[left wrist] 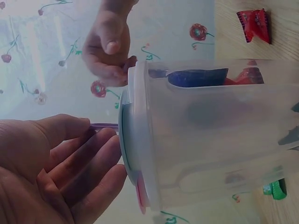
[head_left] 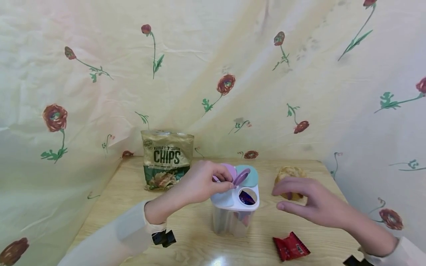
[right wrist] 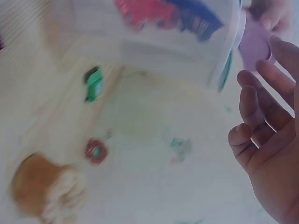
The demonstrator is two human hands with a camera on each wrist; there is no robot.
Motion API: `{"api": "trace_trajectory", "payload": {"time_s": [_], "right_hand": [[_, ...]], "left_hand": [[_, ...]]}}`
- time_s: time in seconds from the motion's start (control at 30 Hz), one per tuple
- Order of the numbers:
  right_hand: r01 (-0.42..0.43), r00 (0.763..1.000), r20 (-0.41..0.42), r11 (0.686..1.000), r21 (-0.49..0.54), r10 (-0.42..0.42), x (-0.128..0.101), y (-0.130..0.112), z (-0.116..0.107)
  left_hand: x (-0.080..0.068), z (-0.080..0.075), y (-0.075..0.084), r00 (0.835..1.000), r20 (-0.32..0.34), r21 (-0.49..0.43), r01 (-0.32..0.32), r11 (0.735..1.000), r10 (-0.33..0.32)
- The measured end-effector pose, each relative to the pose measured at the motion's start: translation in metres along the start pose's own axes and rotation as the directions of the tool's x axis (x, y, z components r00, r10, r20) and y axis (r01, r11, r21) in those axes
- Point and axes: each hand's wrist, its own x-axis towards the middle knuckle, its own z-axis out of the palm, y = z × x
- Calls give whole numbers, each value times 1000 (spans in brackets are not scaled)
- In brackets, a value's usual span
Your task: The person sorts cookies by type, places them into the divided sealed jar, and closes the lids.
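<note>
**Left hand on the purple flap of the snack container**

A clear plastic container (head_left: pixel 233 218) stands near the front middle of the desk (head_left: pixel 110 207), its white lid carrying coloured flip caps. The left hand (head_left: pixel 199 184) pinches the purple flap (head_left: pixel 241 176), which stands raised over one round opening; a dark blue wrapper (head_left: pixel 246 198) shows through it. The right hand (head_left: pixel 313 205) hovers just right of the container, fingers relaxed and spread, holding nothing.

The container looks light and stiff, with smooth walls that may slip; its body seems the safest place to grip it, while the thin flap is likely to flex and suits only a fingertip pinch.

A chips bag (head_left: pixel 167 159) stands toward the back left edge, a bread roll (head_left: pixel 290 173) sits back right, partly hidden behind the right hand, and a red wrapper (head_left: pixel 291 246) lies at the front right edge. The right wrist view is blurred, so what else sits inside the container is hard to make out.
</note>
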Motion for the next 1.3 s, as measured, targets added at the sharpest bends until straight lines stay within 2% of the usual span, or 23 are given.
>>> {"api": "trace_trajectory", "payload": {"time_s": [0.2, 0.4, 0.5, 0.7, 0.9, 1.03, 1.23, 1.27, 1.3], "right_hand": [[-147, 989, 1, 988, -52, 147, -37, 12, -7], [-261, 965, 8, 964, -59, 262, -69, 24, 1], [-320, 946, 51, 947, -8, 320, -84, 34, 7], [-394, 914, 138, 916, 77, 382, -106, 59, 20], [-482, 868, 222, 860, 167, 444, -120, 81, 31], [-544, 827, 304, 811, 215, 474, -127, 90, 43], [-684, 712, 402, 698, 214, 575, -133, 94, 59], [-701, 695, 412, 682, 207, 589, -134, 94, 61], [-709, 687, 419, 675, 207, 594, -134, 94, 63]], "left_hand": [[-2, -2, 1, 1000, 3, 7, -5, 1000, 5], [-1, -3, 4, 1000, 2, 28, -15, 999, 15], [-1, -3, 4, 1000, 2, 39, -19, 999, 19], [0, -3, 4, 1000, 2, 44, -13, 999, 13], [0, -3, 4, 1000, 6, 56, -19, 998, 19], [-1, -1, 3, 1000, -1, 68, -19, 997, 19], [-2, 1, 1, 1000, -8, 62, -21, 998, 21], [-2, 1, 1, 1000, -8, 59, -22, 998, 22], [-2, 1, 1, 1000, -9, 59, -23, 998, 23]]}}
